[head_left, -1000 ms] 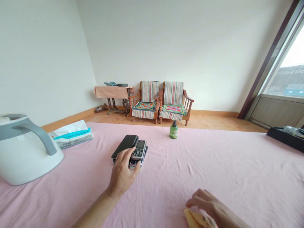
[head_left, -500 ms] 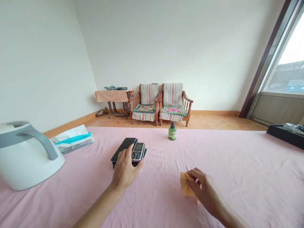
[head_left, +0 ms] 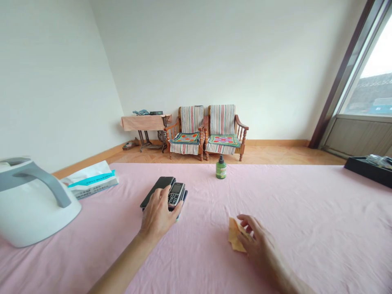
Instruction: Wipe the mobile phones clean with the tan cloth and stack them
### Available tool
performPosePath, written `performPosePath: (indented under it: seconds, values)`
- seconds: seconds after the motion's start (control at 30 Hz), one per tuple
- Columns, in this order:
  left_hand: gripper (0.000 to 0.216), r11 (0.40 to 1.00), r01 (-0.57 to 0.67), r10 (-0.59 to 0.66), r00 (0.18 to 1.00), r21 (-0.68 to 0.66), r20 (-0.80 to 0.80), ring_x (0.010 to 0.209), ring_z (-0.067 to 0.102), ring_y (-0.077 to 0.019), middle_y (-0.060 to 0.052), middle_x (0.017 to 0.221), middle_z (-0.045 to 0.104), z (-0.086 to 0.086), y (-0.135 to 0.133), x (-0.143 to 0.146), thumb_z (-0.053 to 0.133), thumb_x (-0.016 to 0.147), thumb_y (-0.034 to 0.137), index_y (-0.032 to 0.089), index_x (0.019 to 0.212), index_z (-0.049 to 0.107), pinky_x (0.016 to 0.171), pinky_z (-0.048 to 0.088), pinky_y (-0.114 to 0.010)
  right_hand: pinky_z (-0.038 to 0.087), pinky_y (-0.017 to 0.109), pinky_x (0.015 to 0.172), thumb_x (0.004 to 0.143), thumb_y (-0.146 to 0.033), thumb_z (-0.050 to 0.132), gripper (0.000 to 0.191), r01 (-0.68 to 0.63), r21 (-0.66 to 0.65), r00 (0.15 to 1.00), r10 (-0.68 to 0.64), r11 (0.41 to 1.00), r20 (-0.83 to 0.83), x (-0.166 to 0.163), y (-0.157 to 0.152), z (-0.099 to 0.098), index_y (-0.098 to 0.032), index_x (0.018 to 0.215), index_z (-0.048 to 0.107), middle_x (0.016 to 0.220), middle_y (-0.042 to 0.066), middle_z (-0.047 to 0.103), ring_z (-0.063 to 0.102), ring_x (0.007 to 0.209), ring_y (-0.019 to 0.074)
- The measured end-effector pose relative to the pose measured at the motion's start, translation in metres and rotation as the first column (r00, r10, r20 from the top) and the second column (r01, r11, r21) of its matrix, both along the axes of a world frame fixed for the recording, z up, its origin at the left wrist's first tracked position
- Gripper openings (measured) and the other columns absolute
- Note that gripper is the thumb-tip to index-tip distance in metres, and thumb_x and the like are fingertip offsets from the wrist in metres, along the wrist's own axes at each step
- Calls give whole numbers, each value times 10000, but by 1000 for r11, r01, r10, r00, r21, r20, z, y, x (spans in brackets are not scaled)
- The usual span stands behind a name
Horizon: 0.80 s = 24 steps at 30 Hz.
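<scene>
My left hand (head_left: pixel 159 214) is closed over a grey keypad phone (head_left: pixel 176 194), its index fingertip at the phone's upper left and its thumb at the lower right corner. The phone lies on a stack of flat dark items, with a black flat case (head_left: pixel 156 191) beside it, partly under my fingers. The lower layers of the stack are mostly hidden. My right hand (head_left: pixel 257 241) is low over the tablecloth, its fingers parted around a folded yellow cloth (head_left: pixel 235 237). The thumb touches the cloth; the fingertips look loose from it.
A pink cloth (head_left: pixel 196 261) covers the table. At the left stand a white kettle (head_left: pixel 39 216) with a grey handle and a tissue pack (head_left: pixel 92 179). A green pump bottle (head_left: pixel 221 168) is near the far edge. A black tray (head_left: pixel 367 171) sits at the right, with two chairs (head_left: pixel 222 122) beyond.
My right hand's fingers have loosened around the yellow cloth, which has moved slightly left in view. My left hand stays on the phone stack. The whole view has shifted a little.
</scene>
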<state>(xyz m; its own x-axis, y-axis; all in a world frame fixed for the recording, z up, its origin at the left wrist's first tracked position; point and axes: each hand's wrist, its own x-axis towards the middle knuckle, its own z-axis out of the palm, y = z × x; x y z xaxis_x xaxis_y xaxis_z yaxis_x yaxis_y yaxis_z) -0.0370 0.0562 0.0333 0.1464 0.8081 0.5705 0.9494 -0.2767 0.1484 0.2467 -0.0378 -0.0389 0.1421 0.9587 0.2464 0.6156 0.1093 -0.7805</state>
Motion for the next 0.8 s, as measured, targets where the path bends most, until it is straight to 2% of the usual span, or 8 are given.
performPosePath:
  seconds: [0.1, 0.23, 0.37, 0.5, 0.6, 0.7, 0.8]
  values:
    - [514, 999, -31, 30, 999, -32, -32, 988, 577, -280, -104, 1054, 578, 1, -2, 0, 541, 825, 412, 150, 1257, 448, 805, 481, -368, 478, 283, 768, 802, -227, 526, 337, -115, 37, 983, 108, 993, 151, -5, -8, 13, -289, 1132, 562, 1068, 50, 569, 594, 892, 185]
    - [524, 994, -58, 49, 995, -97, -87, 953, 593, -269, -114, 1007, 605, 0, 1, 1, 534, 830, 408, 113, 1254, 450, 821, 464, -346, 494, 300, 732, 834, -212, 506, 308, -220, 24, 939, 205, 975, 276, -8, -13, 17, -273, 1125, 585, 1068, 76, 551, 596, 854, 187]
    - [526, 980, -99, 72, 985, -171, -160, 916, 608, -274, -127, 963, 620, 4, 7, 6, 537, 815, 443, 98, 1210, 496, 792, 457, -331, 491, 313, 755, 852, -193, 496, 272, -216, 26, 936, 199, 976, 289, -7, -10, 7, -248, 1102, 588, 1016, 81, 563, 584, 893, 204]
    - [622, 961, -157, 106, 969, -226, -224, 904, 614, -304, -156, 972, 621, 9, 15, 14, 508, 817, 470, 85, 1298, 424, 722, 460, -346, 487, 306, 747, 848, -185, 512, 252, -216, 43, 940, 196, 975, 278, -5, -8, 4, -254, 1074, 599, 971, 65, 578, 582, 878, 202]
    - [622, 951, -177, 107, 958, -254, -266, 887, 619, -310, -173, 974, 619, 11, 19, 18, 495, 830, 397, 70, 1346, 378, 725, 452, -355, 483, 302, 752, 850, -173, 510, 237, -227, 51, 941, 206, 972, 270, -5, -8, 7, -251, 1050, 609, 967, 64, 586, 582, 878, 201]
    - [600, 948, -183, 103, 951, -260, -292, 893, 612, -318, -192, 985, 603, 12, 12, 23, 456, 858, 354, 52, 1367, 354, 733, 448, -366, 480, 303, 750, 849, -171, 513, 231, -230, 54, 941, 208, 972, 268, -6, -8, 10, -248, 1040, 616, 962, 66, 589, 581, 879, 205]
    - [584, 955, -144, 61, 950, -258, -306, 887, 608, -299, -154, 976, 593, 12, -4, 34, 433, 882, 344, 137, 1412, 301, 750, 450, -362, 475, 311, 757, 852, -174, 512, 225, -230, 38, 941, 212, 973, 262, -5, -8, 12, -247, 1036, 619, 967, 66, 587, 578, 887, 208]
